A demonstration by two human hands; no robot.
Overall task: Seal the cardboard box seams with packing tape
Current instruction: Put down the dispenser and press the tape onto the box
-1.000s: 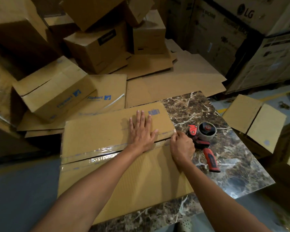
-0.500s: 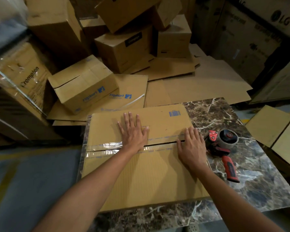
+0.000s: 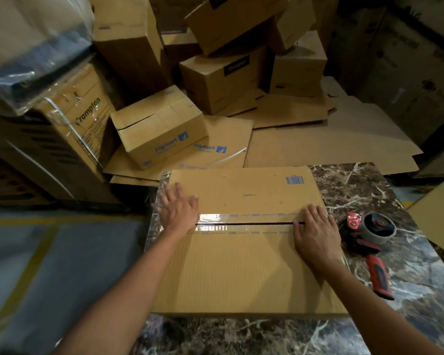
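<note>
Your cardboard box (image 3: pixel 241 272) lies flat on the marble bench (image 3: pixel 415 283), top seam (image 3: pixel 249 223) running left to right. Clear packing tape (image 3: pixel 215 219) lies along the seam, glossy near the left end, and a dark gap shows between the flaps. Your left hand (image 3: pixel 177 211) is flat on the left end of the seam, fingers straight and spread, pointing away from you, slightly blurred. Your right hand (image 3: pixel 315 234) is flat on the right end, fingers straight and close together, thumb on the gap. Neither hand grips anything, and they're well apart with both forearms extended. The red-handled tape dispenser (image 3: pixel 369 237) lies on the bench just beside your right hand, not touching it. More boxes (image 3: pixel 159 129) are piled beyond the bench.
</note>
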